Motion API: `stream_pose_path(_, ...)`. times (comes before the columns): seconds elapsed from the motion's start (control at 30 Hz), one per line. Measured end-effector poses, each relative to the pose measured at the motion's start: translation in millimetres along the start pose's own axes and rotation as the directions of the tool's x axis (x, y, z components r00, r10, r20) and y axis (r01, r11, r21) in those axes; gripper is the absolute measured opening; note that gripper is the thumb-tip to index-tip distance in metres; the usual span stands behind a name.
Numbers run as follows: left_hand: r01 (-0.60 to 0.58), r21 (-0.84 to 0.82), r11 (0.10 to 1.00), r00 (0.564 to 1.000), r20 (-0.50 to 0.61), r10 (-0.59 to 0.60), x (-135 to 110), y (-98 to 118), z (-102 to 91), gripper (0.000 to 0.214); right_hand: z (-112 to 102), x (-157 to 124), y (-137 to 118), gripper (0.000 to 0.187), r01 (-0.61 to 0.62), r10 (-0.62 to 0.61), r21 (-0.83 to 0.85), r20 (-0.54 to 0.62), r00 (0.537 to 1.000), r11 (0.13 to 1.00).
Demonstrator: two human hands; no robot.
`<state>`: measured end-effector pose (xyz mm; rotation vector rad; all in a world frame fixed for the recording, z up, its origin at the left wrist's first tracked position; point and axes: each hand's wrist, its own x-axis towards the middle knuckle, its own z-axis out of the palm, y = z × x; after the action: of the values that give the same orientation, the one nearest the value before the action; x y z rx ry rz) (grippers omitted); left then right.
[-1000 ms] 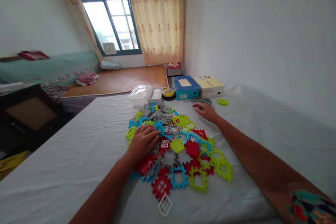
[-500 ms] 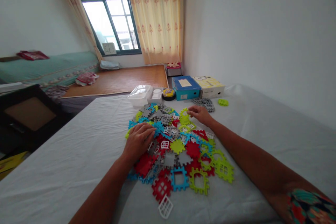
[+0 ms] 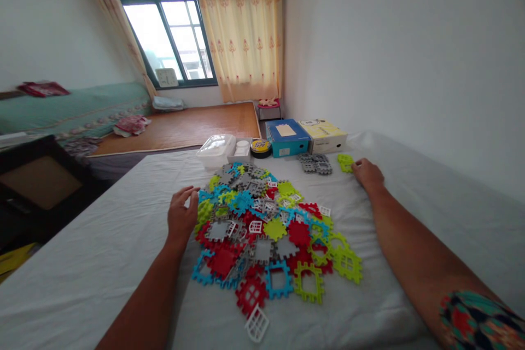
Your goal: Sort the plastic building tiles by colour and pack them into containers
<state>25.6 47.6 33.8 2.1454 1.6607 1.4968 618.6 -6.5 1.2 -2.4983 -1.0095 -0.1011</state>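
Note:
A heap of interlocking plastic building tiles [image 3: 263, 250] in red, blue, lime green and grey, with small white window frames [image 3: 257, 324] among them, covers the middle of the cloth. At the heap's left edge is my left hand [image 3: 182, 212], fingers apart beside blue and lime tiles, with nothing visible in it. My right hand [image 3: 369, 175] is out to the right, away from the heap. Its fingertips pinch the edge of a lime green tile [image 3: 345, 162]; whether more than one tile lies there I cannot tell. Grey tiles [image 3: 315, 164] lie just left of it.
Along the far side stand a clear plastic container [image 3: 216, 151], a small white box [image 3: 243, 149], a round yellow-and-black tin [image 3: 261, 147], a blue box [image 3: 288, 139] and a yellow-and-white box [image 3: 322, 136]. A white wall [image 3: 402, 54] rises on the right.
My right hand has gone from the heap's far right side outward to the separate lime tile, carrying a lime tile. My left hand has drawn back off the heap to its left edge.

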Motion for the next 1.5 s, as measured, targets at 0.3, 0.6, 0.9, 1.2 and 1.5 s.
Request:
stream_pose_path(0.3, -0.001, 0.0, 1.0, 0.999, 0.051, 0.001, -2.3, -2.6, 4.2, 0.037, -6.7, -10.4, -7.9, 0.066, 0.042, -0.04, -0.051, 0.04, 0.998, 0.998)
stream_pose_path(0.6, -0.001, 0.007, 1.0, 0.996, 0.087, 0.0, -3.9, -1.0, 6.0, 0.039, -11.0, -20.7, -25.3, 0.063, 0.095, -0.08, -0.195, 0.084, 0.993, 0.976)
stream_pose_path(0.9, -0.008, 0.018, 1.0, 0.994, 0.109, 0.006, -4.2, -1.4, 9.0, 0.04, -8.7, -25.3, -43.2, 0.044, 0.287, -0.292, -0.054, -0.116, 0.949, 0.956)
stream_pose_path(1.2, 0.008, 0.013, 1.0, 0.991, 0.131, -0.01, -3.8, -4.1, 8.6, 0.041, -4.6, -108.2, -139.3, 0.046, 0.657, -0.904, 0.634, 0.183, 0.386, 0.409)
stream_pose_path(1.5, 0.017, 0.022, 1.0, 0.982, 0.187, -0.02, -3.7, -6.9, 12.1, 0.041, -0.4, -118.3, -138.6, 0.041, 0.633, -0.906, 0.656, 0.215, 0.365, 0.411)
